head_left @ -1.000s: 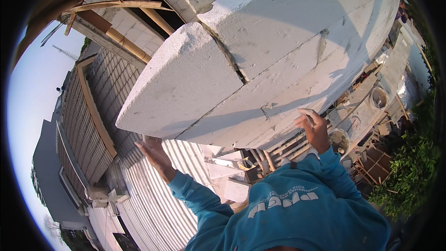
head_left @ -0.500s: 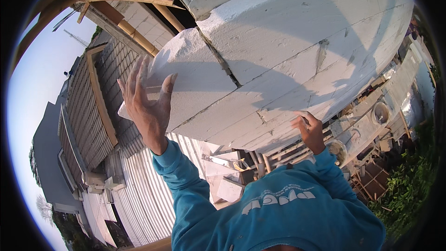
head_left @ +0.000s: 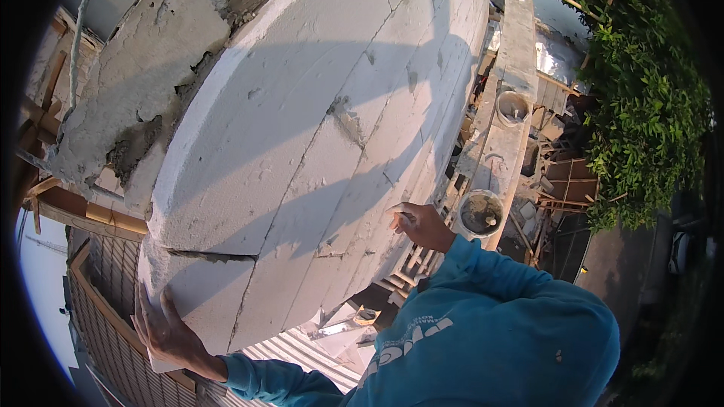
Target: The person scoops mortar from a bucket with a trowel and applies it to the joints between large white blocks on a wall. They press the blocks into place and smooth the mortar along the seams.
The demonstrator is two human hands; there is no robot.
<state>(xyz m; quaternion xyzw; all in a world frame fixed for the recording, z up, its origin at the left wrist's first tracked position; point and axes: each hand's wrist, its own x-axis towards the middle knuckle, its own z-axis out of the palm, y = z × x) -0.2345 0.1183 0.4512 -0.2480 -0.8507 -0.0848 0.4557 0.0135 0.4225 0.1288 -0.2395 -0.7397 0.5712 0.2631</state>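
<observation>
My left hand [head_left: 170, 332] is on the end piece [head_left: 196, 286] of a white block wall [head_left: 302, 143], its fingers along the rough outer edge and thumb on the face, gripping it. A dark open joint separates this piece from the block above. My right hand [head_left: 418, 222] is curled in front of the wall's face near its right side; what its fingers hold, if anything, is too small to make out. Both forearms are in blue sleeves, and shadows fall across the blocks.
Rough grey mortar [head_left: 136, 68] borders the wall at upper left. Right of it, a long plank [head_left: 501, 166] bears buckets [head_left: 480, 213] above debris. Leafy branches [head_left: 641, 105] fill the right. Tiled roofing [head_left: 98, 301] and corrugated sheeting [head_left: 279, 354] lie below.
The view has swung, so the wall stands more steeply. My left hand, raised with fingers spread half a second ago, is now down gripping the end piece's edge. My right hand stays curled.
</observation>
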